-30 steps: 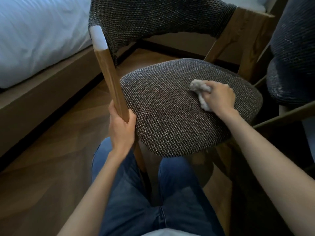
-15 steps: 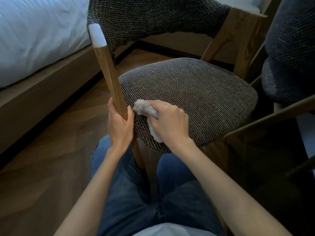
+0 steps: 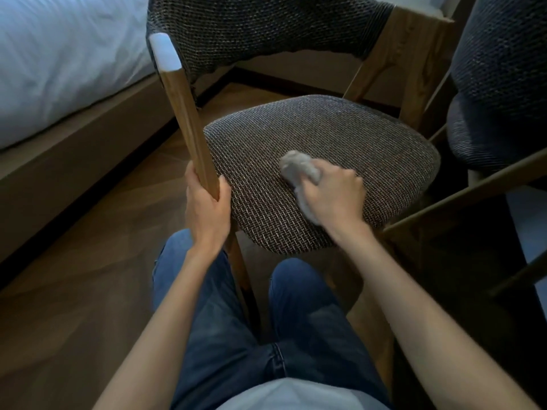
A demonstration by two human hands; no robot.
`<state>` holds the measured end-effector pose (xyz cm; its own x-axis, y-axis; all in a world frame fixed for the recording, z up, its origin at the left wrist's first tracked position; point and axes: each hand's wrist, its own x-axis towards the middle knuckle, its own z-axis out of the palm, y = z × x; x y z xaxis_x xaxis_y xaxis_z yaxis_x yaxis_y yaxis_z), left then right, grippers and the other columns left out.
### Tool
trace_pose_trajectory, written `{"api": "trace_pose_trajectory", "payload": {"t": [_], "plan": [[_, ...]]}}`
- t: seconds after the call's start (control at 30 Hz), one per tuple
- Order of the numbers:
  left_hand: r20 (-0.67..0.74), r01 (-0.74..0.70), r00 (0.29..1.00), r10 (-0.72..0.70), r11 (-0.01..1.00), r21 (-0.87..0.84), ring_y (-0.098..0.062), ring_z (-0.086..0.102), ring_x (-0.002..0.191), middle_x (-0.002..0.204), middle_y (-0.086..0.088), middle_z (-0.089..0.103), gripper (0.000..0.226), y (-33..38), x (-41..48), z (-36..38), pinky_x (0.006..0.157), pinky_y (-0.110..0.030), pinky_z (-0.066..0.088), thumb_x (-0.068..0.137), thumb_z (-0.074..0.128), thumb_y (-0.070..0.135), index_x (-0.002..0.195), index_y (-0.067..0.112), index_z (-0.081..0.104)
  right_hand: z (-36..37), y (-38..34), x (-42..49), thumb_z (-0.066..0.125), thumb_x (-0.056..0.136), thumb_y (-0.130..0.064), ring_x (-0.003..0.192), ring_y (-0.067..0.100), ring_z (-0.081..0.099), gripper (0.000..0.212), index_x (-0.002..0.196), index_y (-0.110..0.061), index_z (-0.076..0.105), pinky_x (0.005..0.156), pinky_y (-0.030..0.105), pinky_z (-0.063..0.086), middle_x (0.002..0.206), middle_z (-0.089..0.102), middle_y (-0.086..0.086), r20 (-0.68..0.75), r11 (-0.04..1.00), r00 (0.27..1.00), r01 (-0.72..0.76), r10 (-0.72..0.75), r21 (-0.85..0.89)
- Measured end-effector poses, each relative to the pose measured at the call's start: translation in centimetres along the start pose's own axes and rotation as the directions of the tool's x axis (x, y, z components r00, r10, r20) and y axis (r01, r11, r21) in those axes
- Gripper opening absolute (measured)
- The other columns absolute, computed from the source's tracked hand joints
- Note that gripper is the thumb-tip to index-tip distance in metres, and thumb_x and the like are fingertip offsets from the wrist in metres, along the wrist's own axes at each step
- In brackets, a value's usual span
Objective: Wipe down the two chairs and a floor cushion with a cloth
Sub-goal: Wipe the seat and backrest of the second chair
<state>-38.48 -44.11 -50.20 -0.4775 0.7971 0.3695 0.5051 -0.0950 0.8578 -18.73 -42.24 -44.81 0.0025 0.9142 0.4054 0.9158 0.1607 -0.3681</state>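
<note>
Now | left hand [image 3: 207, 208] grips wooden chair post [image 3: 189, 128] | right hand [image 3: 333, 196] clutches bunched cloth [image 3: 297, 167], pressed on woven seat [image 3: 325, 137] near front | second chair [image 3: 500, 84] just beside, right

Grey-brown woven chair seat [image 3: 319, 161], pale grey cloth [image 3: 299, 167], blue jeans [image 3: 305, 327].

The left hand [image 3: 207, 208] is in the middle of the frame, fingers wrapped round a chair post [image 3: 189, 119]. The right hand [image 3: 333, 198], a bit to the right, is knuckles up and grips a cloth [image 3: 299, 167]. Both bare arms reach up from the bottom.
</note>
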Motion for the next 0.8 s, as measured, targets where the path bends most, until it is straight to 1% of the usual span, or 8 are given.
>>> {"api": "trace_pose_trajectory", "payload": {"t": [0.07,0.17,0.4,0.47,0.57,0.63,0.73,0.8], "plan": [[-0.001,0.007,1.0,-0.007,1.0,0.008,-0.005,0.056,0.087,0.112,0.005,0.055,0.054,0.2,0.0,-0.1,0.073,-0.024,0.044,0.096,0.048,0.037,0.143,0.02,0.027,0.4,-3.3,-2.3,0.052,0.092,-0.05,0.073,0.019,0.065,0.032,0.099,-0.024,0.069,0.059,0.027,0.046,0.088,0.068,0.0,-0.008,0.992,0.995,0.103,-0.103,0.073],[0.006,0.008,1.0,-0.008,1.0,0.023,-0.016,0.058,0.1,0.12,0.001,0.056,0.055,0.4,-0.1,-0.4,0.081,-0.035,0.048,0.095,0.048,0.037,0.144,0.021,0.027,0.1,-5.9,-4.2,0.042,0.091,-0.065,0.071,0.017,0.061,0.049,0.104,-0.027,0.07,0.056,0.025,0.036,0.093,0.062,-0.001,-0.041,0.975,0.987,0.158,-0.153,0.158],[0.005,-0.008,1.0,0.008,0.999,0.038,-0.012,0.055,0.087,0.107,0.004,0.055,0.054,0.3,-0.1,-0.4,0.073,-0.032,0.046,0.097,0.047,0.037,0.144,0.018,0.027,-0.6,-2.8,-6.8,0.06,0.09,-0.042,0.064,0.011,0.058,0.024,0.098,-0.024,0.074,0.047,0.017,0.039,0.088,0.064,-0.001,-0.16,0.926,0.924,0.365,-0.347,0.096],[0.01,-0.012,1.0,0.012,0.999,0.034,-0.009,0.054,0.087,0.107,0.005,0.054,0.056,0.2,-0.2,-0.3,0.072,-0.026,0.042,0.097,0.046,0.037,0.145,0.018,0.024,-1.1,0.0,-6.4,0.061,0.09,-0.039,0.061,0.012,0.057,0.024,0.097,-0.02,0.074,0.049,0.016,0.036,0.084,0.064,0.001,-0.184,0.948,0.937,0.313,-0.299,0.056],[0.018,-0.009,1.0,0.008,1.0,0.016,-0.007,0.053,0.09,0.11,0.005,0.053,0.058,0.2,-0.1,-0.3,0.073,-0.019,0.041,0.097,0.046,0.037,0.146,0.018,0.023,-2.5,4.0,-4.5,0.058,0.091,-0.039,0.071,0.023,0.063,0.029,0.101,-0.016,0.073,0.058,0.027,0.045,0.089,0.065,0.008,-0.193,0.996,0.979,0.072,-0.062,0.044],[0.008,0.003,1.0,-0.003,1.0,0.012,-0.007,0.054,0.092,0.111,0.004,0.054,0.056,0.2,-0.1,-0.1,0.073,-0.015,0.04,0.097,0.047,0.035,0.145,0.017,0.025,-2.7,4.4,-3.9,0.059,0.092,-0.037,0.08,0.023,0.065,0.029,0.104,-0.016,0.073,0.067,0.027,0.045,0.096,0.068,0.008,-0.202,0.993,0.977,-0.041,0.063,0.11],[-0.024,0.021,1.0,-0.021,1.0,0.004,-0.003,0.052,0.09,0.11,0.004,0.054,0.053,0.4,-0.2,0.1,0.07,-0.006,0.037,0.097,0.047,0.033,0.143,0.014,0.029,-1.5,0.7,-5.0,0.064,0.09,-0.032,0.075,0.017,0.064,0.022,0.1,-0.016,0.074,0.065,0.023,0.044,0.094,0.069,0.006,-0.237,0.985,0.971,0.013,0.029,0.174],[-0.035,0.035,0.999,-0.036,0.999,-0.011,-0.008,0.055,0.093,0.111,0.001,0.056,0.052,0.6,-0.3,0.2,0.074,-0.016,0.04,0.097,0.047,0.032,0.142,0.014,0.03,-0.1,-2.9,-6.5,0.065,0.089,-0.033,0.066,0.009,0.058,0.019,0.098,-0.019,0.074,0.057,0.019,0.042,0.09,0.067,0.002,-0.245,0.976,0.967,0.118,-0.071,0.185]]}}
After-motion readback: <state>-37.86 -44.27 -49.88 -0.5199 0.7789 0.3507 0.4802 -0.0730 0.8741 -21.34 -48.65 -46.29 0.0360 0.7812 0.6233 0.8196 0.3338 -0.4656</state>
